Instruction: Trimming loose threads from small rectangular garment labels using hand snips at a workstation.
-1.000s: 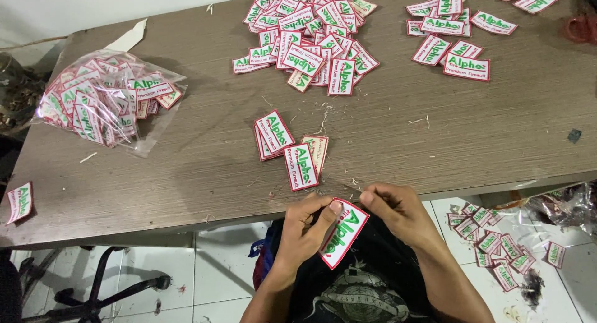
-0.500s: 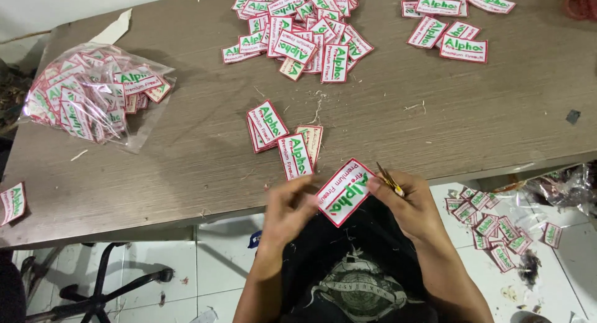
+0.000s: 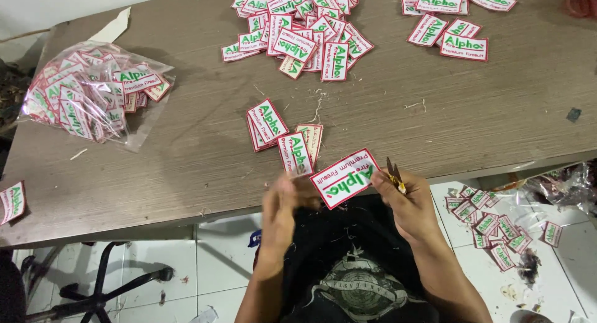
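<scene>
A grey-brown wood-grain table [image 3: 186, 167] over a white tiled floor

The table fills most of the view, lit evenly from above; loose thread scraps lie on its top. Below its near edge, white floor tiles [image 3: 217, 273] show with dark grout lines. Under the table's left corner stands the black wheeled base of a chair [image 3: 106, 292]. Beyond the table's far left corner, a pale wall [image 3: 62, 6] shows.

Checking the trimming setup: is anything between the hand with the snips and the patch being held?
Nothing visible. The right hand holds the snips right beside the patch, which the left hand holds.
</scene>
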